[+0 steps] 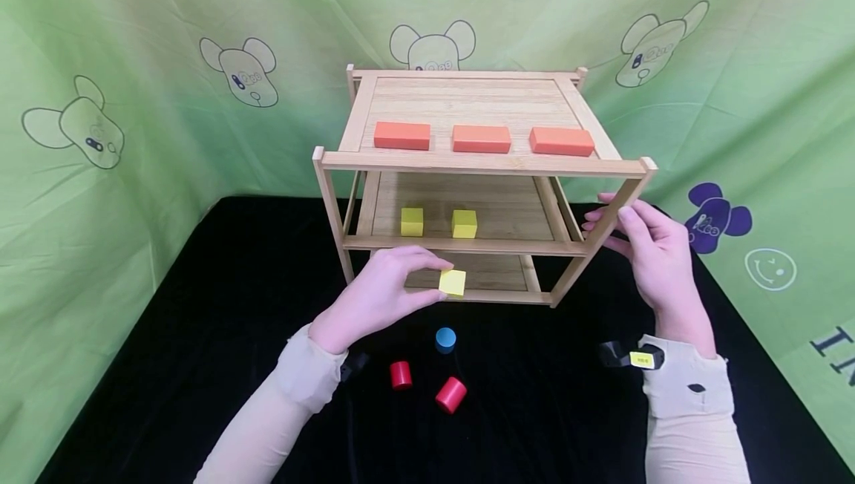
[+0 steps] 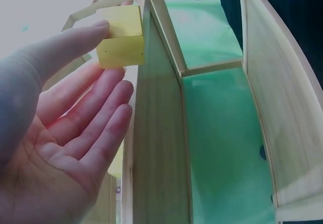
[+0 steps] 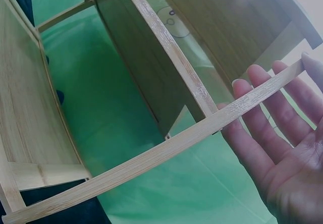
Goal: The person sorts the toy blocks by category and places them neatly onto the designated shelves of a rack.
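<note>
A yellow cube (image 1: pixel 452 283) is pinched between the thumb and fingertips of my left hand (image 1: pixel 381 287), in front of the wooden rack's lower levels. The left wrist view shows the same yellow cube (image 2: pixel 121 37) with the other fingers stretched beneath it. My right hand (image 1: pixel 657 250) holds the right front post (image 1: pixel 601 231) of the wooden rack (image 1: pixel 481 163), thumb in front and fingers behind. In the right wrist view the post (image 3: pixel 166 147) crosses before the fingers (image 3: pixel 262 133). Two yellow cubes (image 1: pixel 412 222) (image 1: pixel 464 224) sit on the middle shelf.
Three orange blocks (image 1: pixel 402 136) (image 1: pixel 481 139) (image 1: pixel 562 141) lie in a row along the top shelf's front. On the black cloth (image 1: pixel 534 410) are two red cylinders (image 1: pixel 401 375) (image 1: pixel 450 395) and a blue cylinder (image 1: pixel 445 340). Green curtains (image 1: pixel 133 9) surround the table.
</note>
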`<act>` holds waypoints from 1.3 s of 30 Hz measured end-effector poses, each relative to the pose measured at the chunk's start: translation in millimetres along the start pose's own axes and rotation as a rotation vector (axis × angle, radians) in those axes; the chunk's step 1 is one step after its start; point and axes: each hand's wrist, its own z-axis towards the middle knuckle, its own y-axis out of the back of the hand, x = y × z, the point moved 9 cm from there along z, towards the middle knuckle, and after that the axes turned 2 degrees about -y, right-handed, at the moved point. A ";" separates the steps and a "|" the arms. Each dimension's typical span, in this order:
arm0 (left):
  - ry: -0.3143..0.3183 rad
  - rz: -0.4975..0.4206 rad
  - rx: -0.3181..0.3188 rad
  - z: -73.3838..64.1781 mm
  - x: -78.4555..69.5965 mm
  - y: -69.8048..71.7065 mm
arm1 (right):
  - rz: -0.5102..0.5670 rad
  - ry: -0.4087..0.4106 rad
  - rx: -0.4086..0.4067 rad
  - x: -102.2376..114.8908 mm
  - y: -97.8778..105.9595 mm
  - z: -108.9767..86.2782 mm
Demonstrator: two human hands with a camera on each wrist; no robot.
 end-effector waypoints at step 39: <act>-0.054 -0.070 0.017 52.1 -30.6 -27.1 | 0.015 0.009 0.004 -1.1 0.3 0.4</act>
